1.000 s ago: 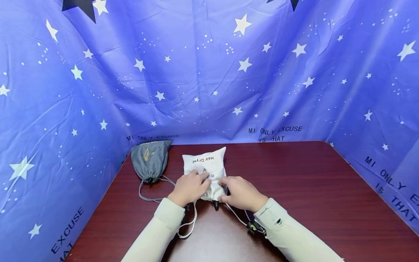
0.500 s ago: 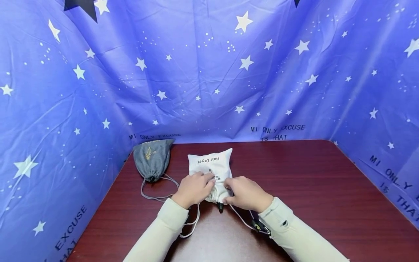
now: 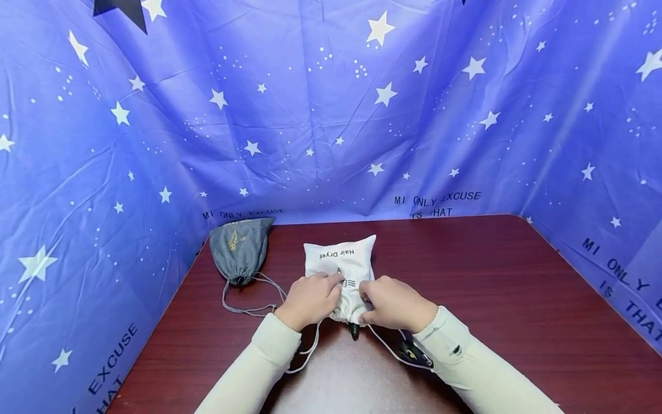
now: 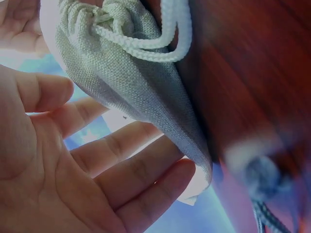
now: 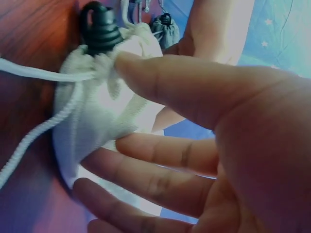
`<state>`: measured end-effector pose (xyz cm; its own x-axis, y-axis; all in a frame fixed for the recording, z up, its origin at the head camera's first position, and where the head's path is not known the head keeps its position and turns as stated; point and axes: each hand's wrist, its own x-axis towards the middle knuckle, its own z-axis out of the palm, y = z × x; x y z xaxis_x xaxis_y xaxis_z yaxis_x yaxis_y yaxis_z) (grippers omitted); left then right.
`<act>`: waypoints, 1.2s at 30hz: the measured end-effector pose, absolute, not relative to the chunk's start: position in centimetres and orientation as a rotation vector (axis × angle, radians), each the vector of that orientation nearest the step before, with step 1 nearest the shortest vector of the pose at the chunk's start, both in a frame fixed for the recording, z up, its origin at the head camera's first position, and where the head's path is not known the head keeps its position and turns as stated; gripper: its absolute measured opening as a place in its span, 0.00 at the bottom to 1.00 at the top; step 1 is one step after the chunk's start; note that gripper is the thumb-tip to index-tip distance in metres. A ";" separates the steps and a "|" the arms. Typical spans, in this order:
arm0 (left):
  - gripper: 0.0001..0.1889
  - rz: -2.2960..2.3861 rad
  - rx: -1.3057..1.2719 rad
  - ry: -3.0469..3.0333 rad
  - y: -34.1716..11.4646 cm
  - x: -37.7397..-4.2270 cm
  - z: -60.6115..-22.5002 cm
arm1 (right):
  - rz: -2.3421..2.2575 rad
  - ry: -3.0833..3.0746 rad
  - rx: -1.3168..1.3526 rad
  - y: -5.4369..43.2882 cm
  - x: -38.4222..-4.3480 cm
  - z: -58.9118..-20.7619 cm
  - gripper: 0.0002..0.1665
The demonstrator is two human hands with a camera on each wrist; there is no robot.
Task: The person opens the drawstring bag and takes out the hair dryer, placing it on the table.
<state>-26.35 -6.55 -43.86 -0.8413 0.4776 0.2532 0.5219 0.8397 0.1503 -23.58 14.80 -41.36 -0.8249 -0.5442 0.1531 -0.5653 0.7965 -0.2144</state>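
**Centrally, the white drawstring bag (image 3: pixel 353 298) lay between two hands**

Well, from my remote seat I saw the white drawstring bag flat on the table (image 3: pixel 491 282), a little right of centre among the things there, its gathered mouth on the near side. Its black lettering (image 3: pixel 337 253) read "Hair Dryer", upside down to me. A ribbed black end (image 3: pixel 354 332) stuck out of the mouth. White cord (image 3: pixel 312 352) trailed to the near left, and more ran off to the near right.

The left hand (image 3: pixel 310 299) rested on the bag's left part, fingers loosely stretched and apart, gripping nothing that I could see. The right hand (image 3: pixel 398 305) was on the right side, fingers slightly bent and spread against the cloth, its thumb beside the mouth; I couldn't tell how hard it pressed. Both wrists came out of pale sleeves (image 3: pixel 274 345).

Farther left lay a grey bag (image 3: pixel 245 253) with a gold print, also drawn together at its near end, its grey cord (image 3: pixel 243 311) reaching toward the left hand. Behind everything hung a blue-violet cloth (image 3: pixel 310 103) scattered with white stars.
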 end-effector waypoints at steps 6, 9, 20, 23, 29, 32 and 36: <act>0.21 -0.270 -0.812 -2.795 -6.0 -25.8 -43.8 | 0.350 -2.937 0.892 15.0 -23.0 -40.7 0.21; 0.21 -0.251 -0.818 -2.794 -5.8 -25.5 -43.7 | 0.331 -2.950 0.902 15.1 -22.8 -40.4 0.21; 0.22 -0.203 -0.867 -2.811 -5.1 -24.8 -43.4 | 0.331 -2.977 0.967 15.7 -22.4 -39.5 0.20; 0.21 -0.189 -0.888 -2.801 -4.9 -24.5 -43.3 | 0.312 -3.012 0.964 15.9 -22.3 -39.3 0.21; 0.20 -0.152 -0.930 -2.769 -4.5 -23.9 -43.2 | 0.259 -3.094 0.928 15.8 -21.8 -38.7 0.24; 0.19 -0.132 -0.928 -2.793 -4.4 -23.6 -42.9 | 0.237 -3.106 0.928 15.8 -21.5 -38.5 0.24; 0.17 -0.111 -0.902 -2.839 -4.4 -23.0 -42.6 | 0.215 -3.082 0.946 15.8 -21.2 -38.5 0.23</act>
<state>-23.01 -4.40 -42.58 -0.8053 0.5665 0.1747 0.5784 0.8154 0.0221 -21.22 15.84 -38.46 -0.8247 -0.5636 -0.0464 -0.5517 0.8199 -0.1528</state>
